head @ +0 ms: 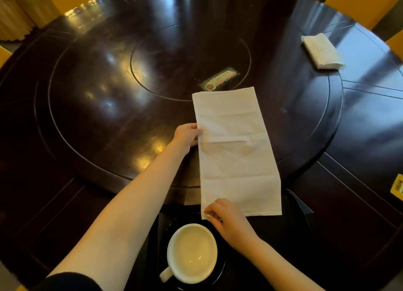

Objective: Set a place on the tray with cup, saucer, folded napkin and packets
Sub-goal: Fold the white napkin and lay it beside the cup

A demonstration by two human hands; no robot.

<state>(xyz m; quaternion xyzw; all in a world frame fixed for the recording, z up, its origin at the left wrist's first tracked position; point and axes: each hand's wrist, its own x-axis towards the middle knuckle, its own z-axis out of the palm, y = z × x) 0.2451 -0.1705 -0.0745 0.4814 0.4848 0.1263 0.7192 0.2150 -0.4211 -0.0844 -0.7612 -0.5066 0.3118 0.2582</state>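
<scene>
I log 1 white napkin (pixel 235 153), folded into a long strip and lying flat between my hands: the left hand (pixel 187 136) pinches its left edge at mid-length, the right hand (pixel 226 220) pinches its near left corner. Just below the right hand, 1 white cup (pixel 192 253) sits on 1 dark saucer (pixel 221 269) on the black tray (pixel 303 205). Well beyond both hands, far right, 1 more folded white cloth (pixel 321 51) lies on the dark round table (pixel 98 99).

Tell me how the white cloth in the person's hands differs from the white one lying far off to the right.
The napkin is spread out as a long strip; the far cloth is folded into a small, thicker bundle. The napkin is gripped at its edge by the left hand and right hand; the far cloth lies untouched. The napkin reaches the tray; the far cloth sits near the table's edge. Both are white.
</scene>
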